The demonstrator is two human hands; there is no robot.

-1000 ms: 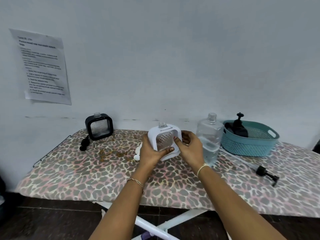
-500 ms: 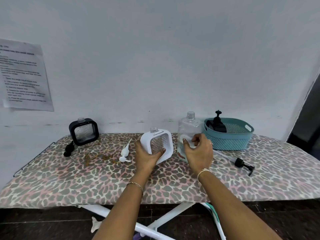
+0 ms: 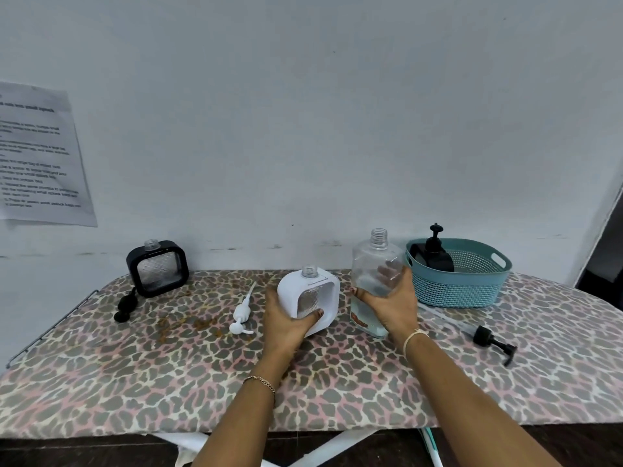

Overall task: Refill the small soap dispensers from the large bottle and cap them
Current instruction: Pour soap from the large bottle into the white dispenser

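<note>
My left hand (image 3: pixel 286 320) grips the white square soap dispenser (image 3: pixel 308 296), which stands uncapped on the leopard-print board (image 3: pixel 168 372). My right hand (image 3: pixel 391 303) is wrapped around the large clear bottle (image 3: pixel 374 264), open-necked and holding a little liquid at the bottom. A white pump cap (image 3: pixel 242 313) lies just left of the white dispenser. A black square dispenser (image 3: pixel 156 267), also uncapped, stands at the back left with its black pump cap (image 3: pixel 124 306) lying beside it. A black pump with a long tube (image 3: pixel 492 340) lies on the right.
A teal basket (image 3: pixel 468 284) with a capped black dispenser (image 3: pixel 435 252) inside stands at the back right, close to the large bottle. A printed sheet (image 3: pixel 37 160) hangs on the wall at left. A brownish stain (image 3: pixel 188 323) marks the board left of the white pump.
My right hand left the white dispenser, moved right and took hold of the large bottle. My left hand kept its grip on the white dispenser. The camera view shifted right.
</note>
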